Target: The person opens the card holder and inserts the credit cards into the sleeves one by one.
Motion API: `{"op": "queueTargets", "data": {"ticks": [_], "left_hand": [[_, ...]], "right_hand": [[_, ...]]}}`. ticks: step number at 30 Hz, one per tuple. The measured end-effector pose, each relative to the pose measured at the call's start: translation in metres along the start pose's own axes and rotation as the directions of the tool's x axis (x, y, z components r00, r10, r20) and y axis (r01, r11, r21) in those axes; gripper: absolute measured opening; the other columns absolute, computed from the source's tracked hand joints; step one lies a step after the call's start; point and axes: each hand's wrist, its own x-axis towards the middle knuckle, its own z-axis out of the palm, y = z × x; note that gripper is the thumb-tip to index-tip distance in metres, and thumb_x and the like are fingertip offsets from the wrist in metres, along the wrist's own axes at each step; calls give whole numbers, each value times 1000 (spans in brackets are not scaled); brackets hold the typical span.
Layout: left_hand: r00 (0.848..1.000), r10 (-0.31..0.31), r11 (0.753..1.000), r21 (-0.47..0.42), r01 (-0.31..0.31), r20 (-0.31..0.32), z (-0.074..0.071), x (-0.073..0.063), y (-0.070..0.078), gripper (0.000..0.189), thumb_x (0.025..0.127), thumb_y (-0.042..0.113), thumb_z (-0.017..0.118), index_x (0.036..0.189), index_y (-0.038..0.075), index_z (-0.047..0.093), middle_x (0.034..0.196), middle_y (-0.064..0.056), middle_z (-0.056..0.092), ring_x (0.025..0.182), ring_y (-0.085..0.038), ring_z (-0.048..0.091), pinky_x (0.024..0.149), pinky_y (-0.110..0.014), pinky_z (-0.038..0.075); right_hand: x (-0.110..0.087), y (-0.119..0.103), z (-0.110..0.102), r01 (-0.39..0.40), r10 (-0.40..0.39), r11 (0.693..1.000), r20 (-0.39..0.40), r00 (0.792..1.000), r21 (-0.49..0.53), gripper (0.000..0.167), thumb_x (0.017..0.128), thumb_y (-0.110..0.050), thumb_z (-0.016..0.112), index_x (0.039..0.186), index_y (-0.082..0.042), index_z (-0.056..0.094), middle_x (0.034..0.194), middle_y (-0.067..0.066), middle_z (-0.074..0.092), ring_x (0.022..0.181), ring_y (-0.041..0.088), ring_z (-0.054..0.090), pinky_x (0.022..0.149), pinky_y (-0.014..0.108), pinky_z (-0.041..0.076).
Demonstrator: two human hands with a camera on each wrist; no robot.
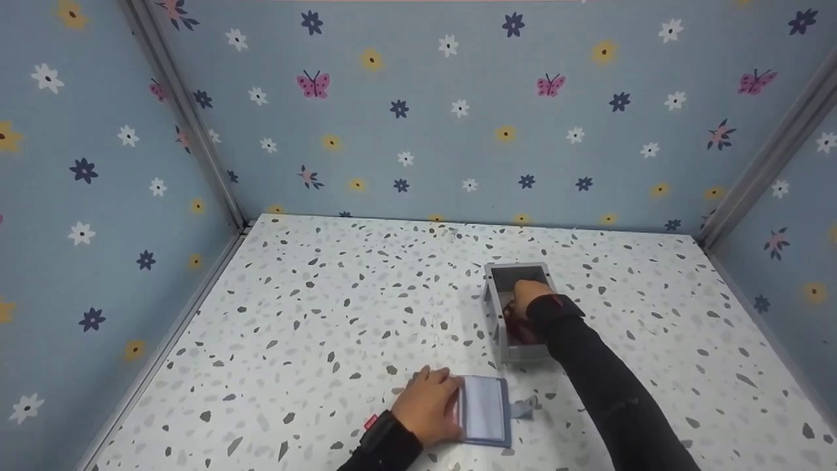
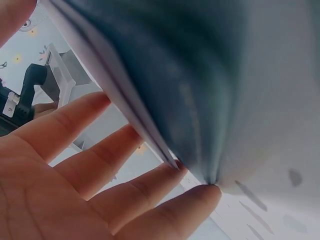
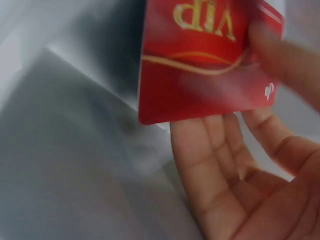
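Observation:
A blue card holder [image 1: 486,411] lies spread on the table, a clear or whitish sleeve facing up and a strap with a snap [image 1: 523,407] sticking out on its right. My left hand [image 1: 426,407] holds its left part, thumb by the near edge and fingers by the far edge. In the left wrist view, fingertips [image 2: 202,192] meet the edges of its layers. My right hand [image 1: 531,297] reaches down into a grey open-topped box [image 1: 526,353]. Between thumb and fingers it pinches a red card [image 3: 195,90] with gold VIP lettering.
Red items [image 1: 520,330] show inside the box beneath the right hand. The white speckled table [image 1: 314,340] is enclosed by blue flower-patterned panels [image 1: 418,131] at the back and both sides. The box stands just beyond the card holder, to its right.

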Motion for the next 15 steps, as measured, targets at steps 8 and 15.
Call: {"op": "queueTargets", "data": {"ticks": [8,15], "left_hand": [[1000,1,1000,6,-1,3,-1,0,0,80,65,34,97,135,9,67,142,-21,61,132,-49,54,112,-60,44],[1000,-18,1000,-6,18,12,-1,-1,0,81,66,35,96,138,11,66,144,-20,60,134,-51,53,107,-65,46]], "right_hand": [[-16,-9,-27,5,-12,994,63,998,107,18,92,-2,66,103,9,74,98,21,75,88,33,69,87,48,59],[-40,-11,-56,98,-89,982,-64,994,159,17,92,-1,63,103,10,69,98,23,71,92,37,67,87,52,57]]}}
